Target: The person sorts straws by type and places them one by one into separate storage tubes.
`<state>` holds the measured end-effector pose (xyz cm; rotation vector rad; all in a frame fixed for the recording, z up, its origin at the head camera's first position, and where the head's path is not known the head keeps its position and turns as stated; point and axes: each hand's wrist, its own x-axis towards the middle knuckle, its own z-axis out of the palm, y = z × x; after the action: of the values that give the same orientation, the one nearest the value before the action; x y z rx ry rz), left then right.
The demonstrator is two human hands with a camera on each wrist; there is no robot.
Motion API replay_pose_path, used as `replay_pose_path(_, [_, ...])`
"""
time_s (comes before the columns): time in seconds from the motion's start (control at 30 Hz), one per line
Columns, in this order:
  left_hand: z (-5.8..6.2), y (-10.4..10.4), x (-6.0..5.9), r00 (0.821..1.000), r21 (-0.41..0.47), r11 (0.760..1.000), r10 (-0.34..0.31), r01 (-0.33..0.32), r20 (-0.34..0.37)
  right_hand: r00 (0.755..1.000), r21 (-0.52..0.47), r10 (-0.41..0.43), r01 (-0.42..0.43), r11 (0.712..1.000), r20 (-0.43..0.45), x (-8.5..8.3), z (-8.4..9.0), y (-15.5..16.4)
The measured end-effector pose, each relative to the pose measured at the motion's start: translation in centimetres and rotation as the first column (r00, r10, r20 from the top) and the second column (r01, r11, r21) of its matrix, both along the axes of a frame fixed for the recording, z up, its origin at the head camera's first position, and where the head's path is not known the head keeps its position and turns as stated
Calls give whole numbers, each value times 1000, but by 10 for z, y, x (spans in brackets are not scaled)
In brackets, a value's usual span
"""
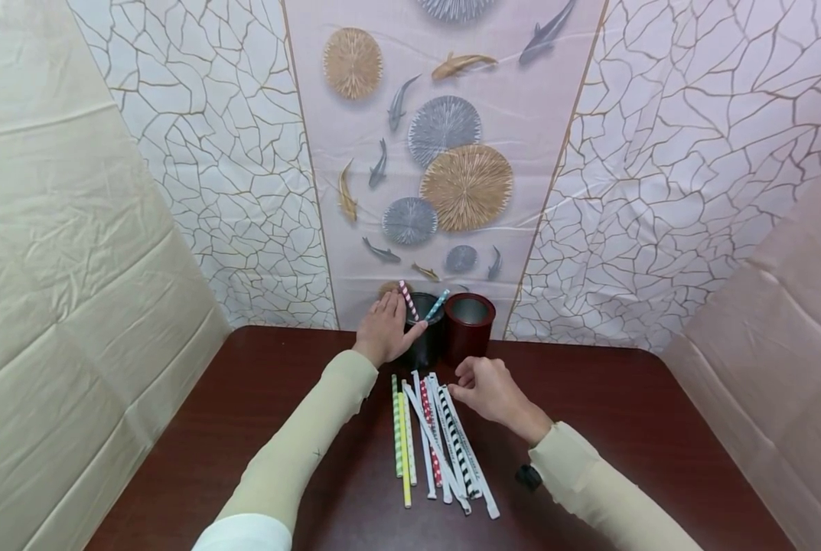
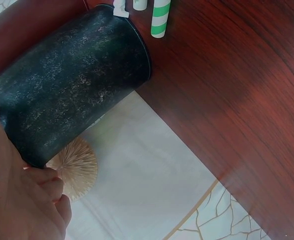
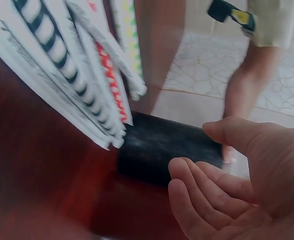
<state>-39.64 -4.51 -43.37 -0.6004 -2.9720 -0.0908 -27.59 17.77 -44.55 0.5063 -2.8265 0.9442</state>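
No readable text, label, brand or number shows anywhere — the paper-wrapped straws (image 1: 444,440) carry only stripes and faint grey print, too blurred to read.

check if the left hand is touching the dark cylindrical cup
Touching. In the head view the left hand wraps the side of the dark cylindrical cup, thumb lying across its rim; the left wrist view shows it pressed against the cup wall.

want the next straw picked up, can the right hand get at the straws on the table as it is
Probably yes. The right hand hovers open at the far end of the straws, holding nothing, and nothing lies between them.
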Motion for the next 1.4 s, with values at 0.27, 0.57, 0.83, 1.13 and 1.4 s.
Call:
replay_pose_path(0.27, [0,1,-1,1000,-13,1000,5,-5,10,999,5,19,-19,1000,44,0,-38,-3])
replay_pose_path(0.57, [-1,2,-2,1000,-30,1000,5,-5,2,996,-11,-20,21,1000,90,-4,-61,-8])
replay_pose_path(0.83, [0,1,0,1000,-19,1000,2,-2,8,991,13,-41,39,999,126,-12,-65,-9])
replay_pose_path(1.13, [2,1,2,1000,-17,1000,0,0,6,972,44,-36,26,999,234,-22,-57,-12])
replay_pose_path(1.4, [1,2,2,1000,-51,999,2,-2,-9,941,94,-66,37,995,331,-28,-50,-14])
